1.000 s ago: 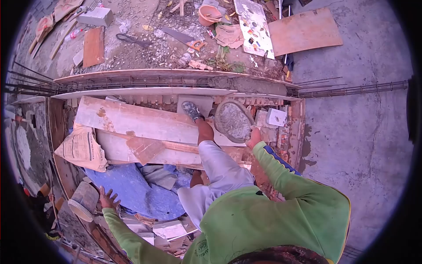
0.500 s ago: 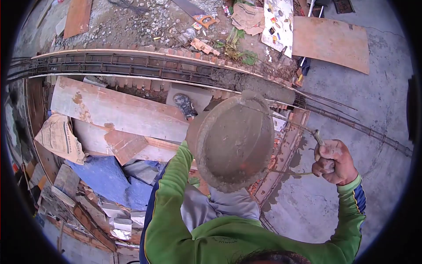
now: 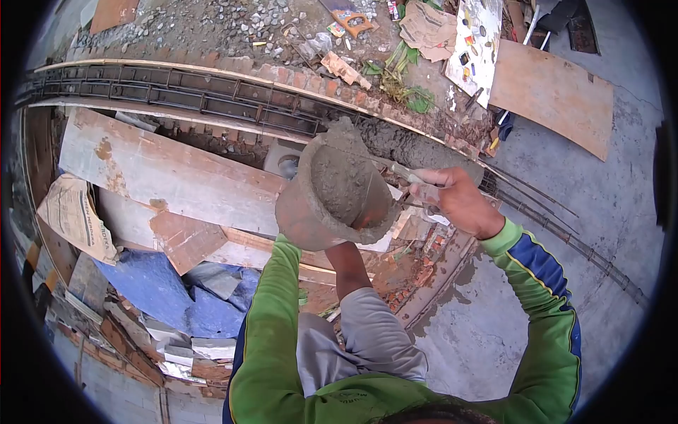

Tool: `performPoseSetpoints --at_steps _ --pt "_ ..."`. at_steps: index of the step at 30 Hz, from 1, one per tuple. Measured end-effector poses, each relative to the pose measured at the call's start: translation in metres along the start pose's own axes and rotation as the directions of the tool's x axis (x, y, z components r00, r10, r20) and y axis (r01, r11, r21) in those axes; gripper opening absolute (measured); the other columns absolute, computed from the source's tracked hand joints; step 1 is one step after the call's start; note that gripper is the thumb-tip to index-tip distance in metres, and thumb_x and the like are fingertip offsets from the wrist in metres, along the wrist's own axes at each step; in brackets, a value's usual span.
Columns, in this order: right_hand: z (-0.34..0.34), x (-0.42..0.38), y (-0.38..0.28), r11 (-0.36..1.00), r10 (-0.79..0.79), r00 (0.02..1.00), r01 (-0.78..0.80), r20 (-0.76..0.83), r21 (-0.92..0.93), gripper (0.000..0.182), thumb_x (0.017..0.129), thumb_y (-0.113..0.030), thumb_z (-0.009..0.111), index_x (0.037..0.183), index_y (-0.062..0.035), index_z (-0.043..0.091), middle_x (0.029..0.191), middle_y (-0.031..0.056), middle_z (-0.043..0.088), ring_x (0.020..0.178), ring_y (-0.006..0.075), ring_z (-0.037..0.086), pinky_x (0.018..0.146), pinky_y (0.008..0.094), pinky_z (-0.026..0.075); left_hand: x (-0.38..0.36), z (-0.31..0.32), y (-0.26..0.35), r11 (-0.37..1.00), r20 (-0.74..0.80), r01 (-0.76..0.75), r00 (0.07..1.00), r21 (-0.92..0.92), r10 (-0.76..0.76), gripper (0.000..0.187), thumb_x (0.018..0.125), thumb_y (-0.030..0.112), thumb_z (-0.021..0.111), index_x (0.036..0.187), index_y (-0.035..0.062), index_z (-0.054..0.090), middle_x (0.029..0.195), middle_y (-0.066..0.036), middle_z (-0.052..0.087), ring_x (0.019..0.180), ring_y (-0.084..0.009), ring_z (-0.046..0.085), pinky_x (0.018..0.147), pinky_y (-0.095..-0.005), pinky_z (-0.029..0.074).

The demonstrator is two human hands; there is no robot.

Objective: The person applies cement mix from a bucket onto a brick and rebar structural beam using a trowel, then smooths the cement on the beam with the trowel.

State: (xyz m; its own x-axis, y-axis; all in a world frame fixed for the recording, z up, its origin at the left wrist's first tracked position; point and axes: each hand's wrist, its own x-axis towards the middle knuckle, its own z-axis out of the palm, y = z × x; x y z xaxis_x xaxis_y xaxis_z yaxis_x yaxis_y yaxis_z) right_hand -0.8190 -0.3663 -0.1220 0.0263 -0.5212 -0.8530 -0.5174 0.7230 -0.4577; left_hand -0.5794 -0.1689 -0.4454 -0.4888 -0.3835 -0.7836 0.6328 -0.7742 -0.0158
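Observation:
A mortar-coated bucket (image 3: 293, 205) is tilted over the edge of a rebar-lined trench, with its mouth turned toward the far right. Wet concrete (image 3: 342, 177) heaps inside and bulges over the far rim. My right hand (image 3: 452, 198) is closed around the bucket's wire handle (image 3: 390, 167), just right of the rim. My left sleeve (image 3: 282, 261) reaches up to the bucket's near-left side; the bucket hides that hand and its fingers. Fresh concrete (image 3: 417, 147) lies in the trench behind the bucket, partly covering the steel.
The rebar cage (image 3: 176, 92) runs along the trench between boards. Wide planks (image 3: 169, 169), a cement bag (image 3: 78, 219) and a blue tarp (image 3: 148, 283) lie at left. A handsaw (image 3: 351, 21) rests on gravel. A plywood sheet (image 3: 554, 95) lies on the concrete floor (image 3: 522, 304).
The bucket has moved left and away from me, tipping further so the concrete slides to its far rim. My right hand has come left, closer to the bucket, still on the handle.

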Motion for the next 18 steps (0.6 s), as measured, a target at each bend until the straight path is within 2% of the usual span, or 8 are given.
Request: performPoseSetpoints --at_steps 5,8,10,12,13,15,17,18 --pt "-0.002 0.045 0.014 0.989 -0.009 1.0 0.006 -0.02 -0.146 0.03 0.091 -0.018 0.06 0.114 0.0023 0.063 0.085 0.0088 0.066 0.075 0.0092 0.051 0.071 0.0277 0.047 0.009 0.005 -0.005 0.995 -0.043 -0.099 0.994 -0.024 0.098 0.073 0.087 0.063 0.047 0.144 0.0191 0.034 0.144 -0.011 0.039 0.13 -0.0345 0.039 0.097 -0.0649 0.034" --pt "-0.003 0.054 0.009 0.977 -0.005 0.99 -0.025 -0.138 -0.212 0.031 0.09 -0.019 0.062 0.112 0.0024 0.064 0.085 0.0115 0.067 0.075 0.0123 0.053 0.073 0.0288 0.047 0.009 0.016 -0.013 0.984 -0.076 -0.163 0.984 -0.065 0.158 0.073 0.087 0.064 0.047 0.143 0.0188 0.035 0.143 -0.011 0.04 0.131 -0.034 0.039 0.097 -0.0653 0.034" --pt "-0.003 0.061 0.01 0.967 -0.048 0.985 0.004 -0.168 -0.256 0.032 0.089 -0.02 0.062 0.112 0.0024 0.064 0.086 0.0115 0.067 0.076 0.0133 0.055 0.074 0.0289 0.047 0.005 0.032 -0.02 0.969 -0.083 -0.191 0.98 -0.158 0.179 0.073 0.087 0.064 0.047 0.143 0.0186 0.036 0.143 -0.011 0.04 0.131 -0.0337 0.039 0.098 -0.0656 0.034" --pt "-0.003 0.07 0.016 0.939 -0.156 0.967 0.081 -0.202 -0.335 0.033 0.089 -0.021 0.062 0.114 0.0018 0.064 0.089 0.0107 0.069 0.08 0.0145 0.059 0.077 0.0286 0.048 -0.006 0.054 -0.028 0.914 -0.073 -0.147 0.989 -0.377 0.129 0.073 0.087 0.064 0.046 0.142 0.0184 0.037 0.142 -0.011 0.041 0.131 -0.0334 0.039 0.098 -0.0659 0.034" --pt "-0.004 0.076 0.02 0.939 -0.154 0.969 0.084 -0.191 -0.334 0.033 0.089 -0.021 0.062 0.114 0.0018 0.064 0.089 0.0107 0.069 0.08 0.0145 0.059 0.077 0.0286 0.048 -0.01 0.066 -0.03 0.858 -0.059 -0.095 0.995 -0.505 0.076 0.075 0.086 0.064 0.046 0.144 0.0176 0.034 0.145 -0.011 0.036 0.134 -0.0352 0.035 0.101 -0.0683 0.029" --pt "-0.009 0.092 0.028 0.961 -0.188 0.943 0.118 -0.275 -0.251 0.034 0.089 -0.021 0.064 0.114 0.0024 0.064 0.093 0.009 0.069 0.083 0.0155 0.06 0.078 0.0284 0.047 -0.018 0.096 -0.03 0.849 -0.104 -0.088 0.994 -0.522 0.039 0.074 0.087 0.062 0.046 0.143 0.0166 0.032 0.146 -0.012 0.033 0.133 -0.0385 0.033 0.102 -0.0687 0.026" --pt "-0.029 0.12 0.041 0.963 -0.217 0.941 0.161 -0.261 -0.217 0.033 0.088 -0.02 0.066 0.113 0.0019 0.065 0.086 0.0058 0.067 0.075 0.0146 0.06 0.073 0.0284 0.048 -0.015 0.11 -0.038 0.829 -0.147 -0.088 0.989 -0.553 0.006 0.072 0.088 0.06 0.045 0.143 0.0155 0.031 0.147 -0.014 0.03 0.133 -0.0418 0.031 0.103 -0.0692 0.023" --pt "-0.037 0.131 0.041 0.985 -0.144 0.958 0.114 -0.248 -0.132 0.032 0.088 -0.019 0.066 0.112 0.0014 0.066 0.081 0.0039 0.065 0.068 0.0133 0.058 0.068 0.0278 0.048 -0.012 0.112 -0.045 0.838 -0.167 -0.102 0.986 -0.536 0.013 0.074 0.087 0.061 0.046 0.144 0.0174 0.028 0.146 -0.014 0.027 0.133 -0.0438 0.028 0.102 -0.072 0.017"
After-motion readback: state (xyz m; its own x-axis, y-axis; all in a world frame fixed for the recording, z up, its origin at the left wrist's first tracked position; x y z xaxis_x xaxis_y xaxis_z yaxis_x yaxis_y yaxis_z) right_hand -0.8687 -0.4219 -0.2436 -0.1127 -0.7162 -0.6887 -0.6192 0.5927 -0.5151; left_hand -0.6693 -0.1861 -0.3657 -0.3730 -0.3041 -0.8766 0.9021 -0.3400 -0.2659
